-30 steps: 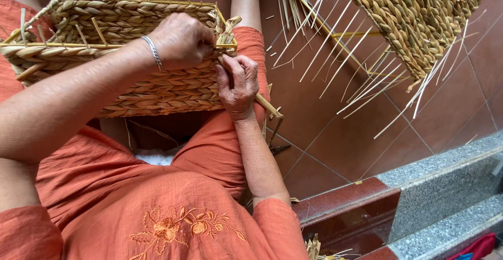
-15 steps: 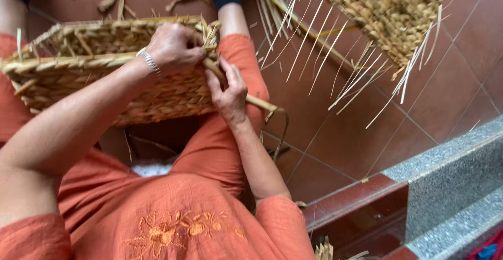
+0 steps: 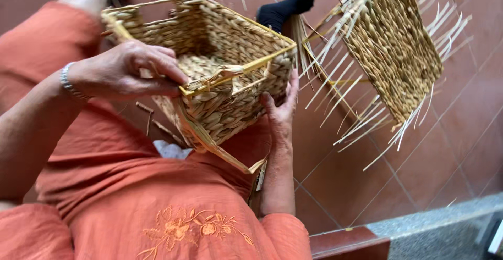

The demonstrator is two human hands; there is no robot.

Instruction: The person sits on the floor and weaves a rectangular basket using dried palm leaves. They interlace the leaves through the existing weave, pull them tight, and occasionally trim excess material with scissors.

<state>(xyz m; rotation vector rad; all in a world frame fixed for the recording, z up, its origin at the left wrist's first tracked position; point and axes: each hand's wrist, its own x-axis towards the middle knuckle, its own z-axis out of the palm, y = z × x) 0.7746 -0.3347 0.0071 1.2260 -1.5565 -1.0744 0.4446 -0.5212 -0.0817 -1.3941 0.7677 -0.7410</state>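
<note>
At centre frame, the left hand (image 3: 123, 74) pinches the woven basket (image 3: 209, 66) rim strand while the right hand (image 3: 280, 108) cups its side; slackened pinching could loosen the weave.

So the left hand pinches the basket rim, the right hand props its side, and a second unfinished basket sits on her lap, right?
Not quite. In the head view the left hand pinches the basket rim, the right hand props its side, but the unfinished basket lies on the floor.
</note>
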